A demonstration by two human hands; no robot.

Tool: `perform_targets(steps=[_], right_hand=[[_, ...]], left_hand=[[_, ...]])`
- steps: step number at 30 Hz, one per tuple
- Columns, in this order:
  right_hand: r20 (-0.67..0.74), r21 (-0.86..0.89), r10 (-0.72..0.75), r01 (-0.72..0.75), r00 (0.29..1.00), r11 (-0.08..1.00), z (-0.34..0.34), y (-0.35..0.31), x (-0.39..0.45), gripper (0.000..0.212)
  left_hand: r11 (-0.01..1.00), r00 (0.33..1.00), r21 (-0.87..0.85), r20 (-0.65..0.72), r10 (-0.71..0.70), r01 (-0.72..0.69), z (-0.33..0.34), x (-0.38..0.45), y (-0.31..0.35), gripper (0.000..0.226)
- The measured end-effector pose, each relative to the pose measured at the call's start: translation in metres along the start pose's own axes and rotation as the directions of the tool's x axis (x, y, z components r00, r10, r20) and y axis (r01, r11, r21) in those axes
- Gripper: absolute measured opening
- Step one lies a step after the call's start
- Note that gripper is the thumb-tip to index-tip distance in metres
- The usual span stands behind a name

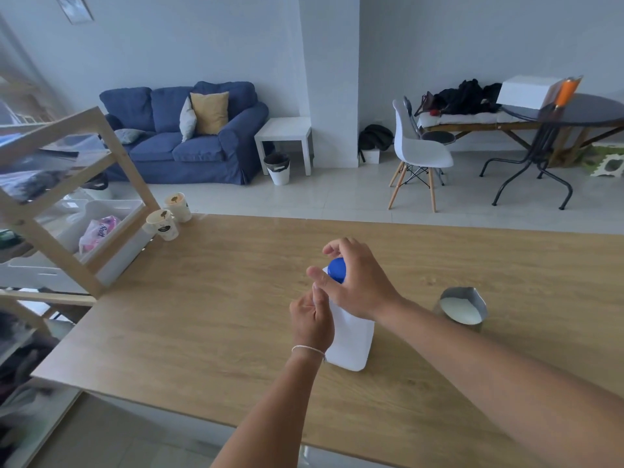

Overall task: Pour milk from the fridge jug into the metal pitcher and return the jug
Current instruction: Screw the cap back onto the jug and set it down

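A white plastic milk jug point(351, 342) stands upright in the middle of the wooden table point(202, 298). My left hand point(312, 317) grips the jug's handle side. My right hand point(354, 282) is closed around the blue cap point(337, 269) on top of the jug. To the right, apart from the jug, stands the metal pitcher point(462, 309) with white milk inside it.
Two paper cups point(169, 219) sit at the table's far left corner beside a wooden shelf unit point(60, 211). Beyond the table are a blue sofa point(182, 136), a white side table, a white chair point(418, 153) and a dark round table.
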State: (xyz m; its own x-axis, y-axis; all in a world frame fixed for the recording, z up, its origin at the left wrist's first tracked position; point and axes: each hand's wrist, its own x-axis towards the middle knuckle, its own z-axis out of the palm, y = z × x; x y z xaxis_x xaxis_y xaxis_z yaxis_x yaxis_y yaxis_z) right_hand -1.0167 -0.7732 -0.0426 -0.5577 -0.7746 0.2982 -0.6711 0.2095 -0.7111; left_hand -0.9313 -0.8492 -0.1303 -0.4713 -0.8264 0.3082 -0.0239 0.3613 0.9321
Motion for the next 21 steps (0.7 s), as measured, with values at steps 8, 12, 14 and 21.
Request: perform_targets(steps=[8, 12, 14, 21], right_hand=[[0.246, 0.101, -0.06, 0.036, 0.967, 0.994, -0.032, 0.015, -0.014, 0.052], [0.062, -0.034, -0.074, 0.077, 0.995, 0.996, -0.03, 0.006, -0.011, 0.036], [-0.029, -0.083, -0.076, 0.074, 0.997, 0.994, -0.025, 0.003, -0.015, 0.038], [0.009, -0.108, 0.049, -0.047, 0.999, 0.993, -0.029, -0.001, -0.002, 0.045]], left_hand=[[0.999, 1.0, 0.048, -0.02, 0.016, -0.015, -0.002, 0.0, 0.001, 0.052], [0.996, 1.0, 0.088, -0.016, 0.017, -0.015, -0.004, 0.0, -0.002, 0.057], [0.995, 0.999, 0.095, -0.009, 0.044, -0.043, -0.005, -0.001, -0.002, 0.056], [0.997, 1.0, 0.082, 0.006, 0.014, -0.015, -0.008, -0.003, 0.0, 0.058]])
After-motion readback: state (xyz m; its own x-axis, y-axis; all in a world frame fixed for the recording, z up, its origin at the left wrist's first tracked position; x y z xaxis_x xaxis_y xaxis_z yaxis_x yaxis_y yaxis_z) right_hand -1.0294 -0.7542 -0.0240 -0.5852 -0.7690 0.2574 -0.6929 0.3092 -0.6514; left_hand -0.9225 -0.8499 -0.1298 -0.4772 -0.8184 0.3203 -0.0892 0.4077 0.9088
